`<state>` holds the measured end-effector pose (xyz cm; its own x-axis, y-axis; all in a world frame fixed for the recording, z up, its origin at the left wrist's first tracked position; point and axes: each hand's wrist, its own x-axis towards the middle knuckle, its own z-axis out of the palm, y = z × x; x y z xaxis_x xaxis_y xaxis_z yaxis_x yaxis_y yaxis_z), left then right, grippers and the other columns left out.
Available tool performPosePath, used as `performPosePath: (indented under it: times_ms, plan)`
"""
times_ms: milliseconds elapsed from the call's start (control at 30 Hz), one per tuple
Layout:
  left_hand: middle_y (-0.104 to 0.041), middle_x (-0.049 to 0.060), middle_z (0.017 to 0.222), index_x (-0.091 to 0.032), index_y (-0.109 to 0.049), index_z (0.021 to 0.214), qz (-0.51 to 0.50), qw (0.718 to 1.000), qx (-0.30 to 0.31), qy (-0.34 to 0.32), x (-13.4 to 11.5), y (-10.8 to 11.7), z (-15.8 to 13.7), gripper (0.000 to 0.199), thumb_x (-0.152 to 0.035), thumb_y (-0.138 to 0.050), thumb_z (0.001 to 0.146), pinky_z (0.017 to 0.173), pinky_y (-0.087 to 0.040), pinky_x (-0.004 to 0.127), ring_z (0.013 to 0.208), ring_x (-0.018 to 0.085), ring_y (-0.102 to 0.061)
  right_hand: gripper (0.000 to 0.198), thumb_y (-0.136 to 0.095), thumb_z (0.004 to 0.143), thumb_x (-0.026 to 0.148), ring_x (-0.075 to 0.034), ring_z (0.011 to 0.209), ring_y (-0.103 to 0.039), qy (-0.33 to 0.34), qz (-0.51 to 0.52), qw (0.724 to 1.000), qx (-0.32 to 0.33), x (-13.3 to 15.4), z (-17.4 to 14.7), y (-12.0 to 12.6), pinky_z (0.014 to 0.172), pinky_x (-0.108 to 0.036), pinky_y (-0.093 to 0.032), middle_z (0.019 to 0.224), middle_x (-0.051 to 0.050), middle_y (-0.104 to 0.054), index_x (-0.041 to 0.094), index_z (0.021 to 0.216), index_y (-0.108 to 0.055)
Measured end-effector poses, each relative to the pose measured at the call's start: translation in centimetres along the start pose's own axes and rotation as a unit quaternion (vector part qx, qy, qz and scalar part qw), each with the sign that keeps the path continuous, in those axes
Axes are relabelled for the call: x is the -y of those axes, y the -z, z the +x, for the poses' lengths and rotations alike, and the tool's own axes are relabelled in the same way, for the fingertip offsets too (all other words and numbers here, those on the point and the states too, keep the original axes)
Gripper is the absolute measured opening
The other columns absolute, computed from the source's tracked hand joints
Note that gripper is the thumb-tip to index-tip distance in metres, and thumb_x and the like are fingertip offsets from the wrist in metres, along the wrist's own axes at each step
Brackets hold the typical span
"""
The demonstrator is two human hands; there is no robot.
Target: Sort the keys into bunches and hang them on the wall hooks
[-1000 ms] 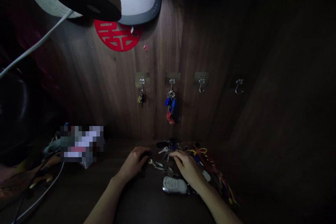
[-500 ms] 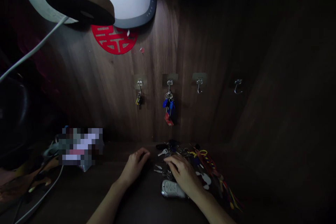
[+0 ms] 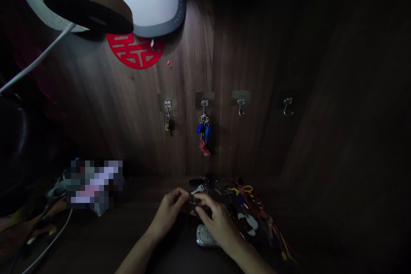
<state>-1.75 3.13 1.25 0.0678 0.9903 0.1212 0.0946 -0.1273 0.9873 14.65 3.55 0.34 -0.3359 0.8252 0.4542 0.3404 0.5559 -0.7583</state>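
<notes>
My left hand (image 3: 171,209) and my right hand (image 3: 220,222) meet low in the middle of the view, over a dark surface. Between their fingertips is a small key ring (image 3: 193,200), pinched from both sides; most of what hangs on it is hidden by the fingers. Just behind, a silver key (image 3: 198,189) lies in the pile. A silver remote fob (image 3: 204,236) rests partly under my right hand. To the right spread more keys, a white tag (image 3: 248,224) and a multicoloured braided cord (image 3: 257,201).
On the wood wall, two hooks carry a small key bunch (image 3: 168,125) and a bunch with blue tags (image 3: 204,130). The third hook (image 3: 241,106) and fourth hook (image 3: 288,106) hold nothing. A lamp (image 3: 86,2), a cap (image 3: 149,4) and a blurred box (image 3: 96,186) are at left.
My right hand has picked keys up from the pile and moved slightly left. My left hand has come in from the left to pinch them too. The view has shifted slightly.
</notes>
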Motion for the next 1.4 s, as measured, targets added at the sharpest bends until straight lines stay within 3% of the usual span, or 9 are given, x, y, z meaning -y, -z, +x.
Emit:
performPosePath:
  times_ms: [133,267,467,833,1067,1400]
  plan:
    - [-0.063,0.000,0.067,-0.015,-0.058,0.075,-0.043,0.997,0.037,0.043,-0.2,-0.1,-0.1,0.045,-0.060,-0.057,0.073,0.057,-0.044,0.022,0.057,0.012,-0.056,0.024,-0.047,0.082,0.015,-0.016,0.077,-0.065,0.010,0.014,1.000,-0.014,0.5,0.1,0.5,0.071,-0.025,-0.050,0.082,-0.001,-0.069,0.023,0.100,-0.059]
    - [-0.064,0.002,0.076,-0.014,-0.061,0.094,-0.084,0.991,0.089,0.060,-0.7,-0.2,-0.4,0.048,-0.057,-0.057,0.075,0.062,-0.044,0.025,0.063,0.012,-0.057,0.018,-0.046,0.085,0.020,-0.016,0.074,-0.065,0.011,0.042,0.999,-0.025,0.7,0.1,0.7,0.068,-0.024,-0.050,0.081,-0.002,-0.069,0.022,0.096,-0.059]
    - [-0.062,0.002,0.083,-0.015,-0.063,0.096,-0.089,0.983,0.158,0.010,-1.1,-0.4,-0.9,0.041,-0.044,-0.072,0.068,0.070,-0.043,0.025,0.076,0.014,-0.055,0.020,-0.047,0.086,0.029,-0.017,0.075,-0.065,-0.023,0.105,0.993,-0.050,0.6,0.3,0.7,0.070,-0.027,-0.050,0.078,-0.004,-0.068,0.020,0.101,-0.057]
    - [-0.064,0.000,0.070,-0.013,-0.065,0.081,-0.088,0.990,0.110,0.005,-1.4,-0.3,-0.8,0.030,-0.043,-0.063,0.077,0.069,-0.043,0.026,0.064,0.012,-0.054,0.025,-0.046,0.087,0.039,-0.015,0.062,-0.060,-0.038,0.083,0.993,-0.071,0.3,0.4,0.9,0.057,-0.023,-0.045,0.065,-0.001,-0.063,0.020,0.084,-0.062]
    - [-0.066,0.002,0.067,-0.013,-0.066,0.071,-0.069,0.991,0.113,0.005,-1.5,-0.6,-0.8,0.032,-0.044,-0.062,0.077,0.064,-0.042,0.024,0.059,0.011,-0.054,0.021,-0.046,0.089,0.032,-0.016,0.082,-0.061,0.019,0.076,0.995,-0.063,0.6,0.5,1.0,0.074,-0.025,-0.045,0.084,-0.002,-0.066,0.022,0.087,-0.064]
    - [-0.069,0.005,0.070,-0.011,-0.069,0.076,-0.141,0.978,0.135,0.068,-1.7,-0.6,-1.0,0.034,-0.044,-0.065,0.075,0.064,-0.043,0.024,0.059,0.012,-0.058,0.019,-0.054,0.084,0.031,-0.015,0.071,-0.057,0.053,0.051,0.994,-0.077,0.4,0.7,0.9,0.065,-0.025,-0.044,0.073,-0.001,-0.059,0.020,0.070,-0.060]
